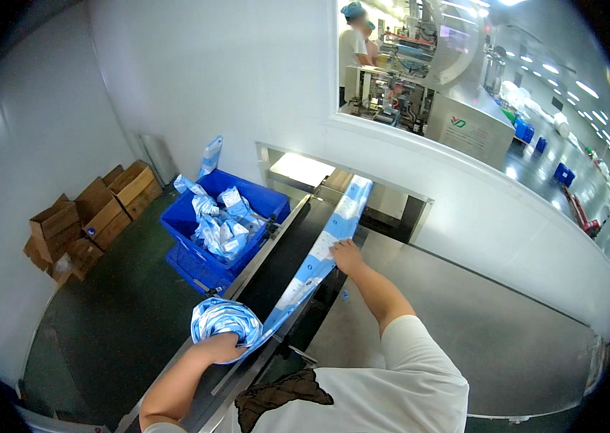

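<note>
**A:** Where are the edges here, and how much room is there to move?

**B:** A narrow dark conveyor belt point(269, 267) runs from the lower centre of the frame up toward an opening in the white wall point(247, 79) at centre. Its metal side rails bound it left and right. Left of the belt, just beside the rail, stands a blue crate point(196, 263) filled with crumpled blue-and-white packaging. Further left, against the wall, brown cardboard boxes point(92, 213) are stacked, with open dark green floor between them and the crate. Right of the belt a wide grey table surface point(478, 325) lies open.

**B:** In the upper right, a window shows machinery and people at work in another room.

**A:** And the thing in hand?

**B:** A long strip of blue-and-white packaging film point(326, 242), printed with white patches on blue. It stretches diagonally along the right rail, from the wall opening down to the lower centre, where it gathers into a bunched bundle point(224, 321).

**A:** How are the hands set?

**B:** The left hand point(220, 348) is closed around the underside of the bundle, at lower centre. The right hand point(348, 256) rests on the strip at mid-frame, fingers pressed onto its edge; whether they curl under it I cannot tell.
</note>
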The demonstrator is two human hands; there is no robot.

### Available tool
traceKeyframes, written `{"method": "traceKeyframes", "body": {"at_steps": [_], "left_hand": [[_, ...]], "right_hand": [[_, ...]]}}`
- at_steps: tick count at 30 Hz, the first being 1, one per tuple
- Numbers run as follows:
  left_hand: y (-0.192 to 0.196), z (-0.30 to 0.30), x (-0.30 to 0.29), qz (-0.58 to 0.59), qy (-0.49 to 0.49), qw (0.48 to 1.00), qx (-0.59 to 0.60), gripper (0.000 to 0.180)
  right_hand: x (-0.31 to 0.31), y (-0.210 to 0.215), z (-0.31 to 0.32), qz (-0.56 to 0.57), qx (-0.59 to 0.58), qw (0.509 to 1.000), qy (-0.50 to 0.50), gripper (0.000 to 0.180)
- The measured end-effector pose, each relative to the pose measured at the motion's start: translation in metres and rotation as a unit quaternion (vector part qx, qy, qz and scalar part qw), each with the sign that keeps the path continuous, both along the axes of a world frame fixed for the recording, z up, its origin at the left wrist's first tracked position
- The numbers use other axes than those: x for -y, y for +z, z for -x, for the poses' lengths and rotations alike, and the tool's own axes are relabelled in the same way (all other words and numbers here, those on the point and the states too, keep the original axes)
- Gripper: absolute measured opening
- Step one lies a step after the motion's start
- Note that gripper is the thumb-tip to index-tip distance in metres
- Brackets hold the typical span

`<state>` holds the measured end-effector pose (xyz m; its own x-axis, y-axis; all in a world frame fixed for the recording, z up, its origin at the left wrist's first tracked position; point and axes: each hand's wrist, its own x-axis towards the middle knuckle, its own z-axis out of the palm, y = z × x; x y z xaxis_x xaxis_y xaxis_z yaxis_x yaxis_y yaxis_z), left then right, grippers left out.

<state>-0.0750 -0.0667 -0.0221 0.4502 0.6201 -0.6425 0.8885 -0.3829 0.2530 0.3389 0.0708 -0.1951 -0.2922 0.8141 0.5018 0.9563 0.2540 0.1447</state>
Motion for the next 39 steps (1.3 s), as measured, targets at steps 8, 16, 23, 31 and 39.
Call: {"method": "traceKeyframes", "body": {"at_steps": [8,16,23,31,39], "left_hand": [[-0.016,0.061,0.006,0.412,0.419,0.687,0.428,0.070],[-0.026,-0.007,0.003,0.268,0.368,0.316,0.832,0.070],[-0.001,-0.057,-0.055,0.221,0.388,0.220,0.867,0.065],[-0.081,-0.155,-0.094,-0.239,0.581,0.469,0.621,0.043],[-0.134,-0.146,-0.103,-0.315,0.302,0.835,0.336,0.042]], "right_hand": [[0.019,0.003,0.052,0.144,-0.189,0.971,-0.030,0.024],[0.035,0.018,0.107,0.189,-0.218,0.956,-0.052,0.022],[0.075,0.030,0.130,0.169,-0.174,0.970,0.018,0.011],[0.108,0.050,0.153,0.116,-0.066,0.984,0.115,0.012],[0.139,0.073,0.163,0.085,-0.110,0.968,0.209,0.016]]}}
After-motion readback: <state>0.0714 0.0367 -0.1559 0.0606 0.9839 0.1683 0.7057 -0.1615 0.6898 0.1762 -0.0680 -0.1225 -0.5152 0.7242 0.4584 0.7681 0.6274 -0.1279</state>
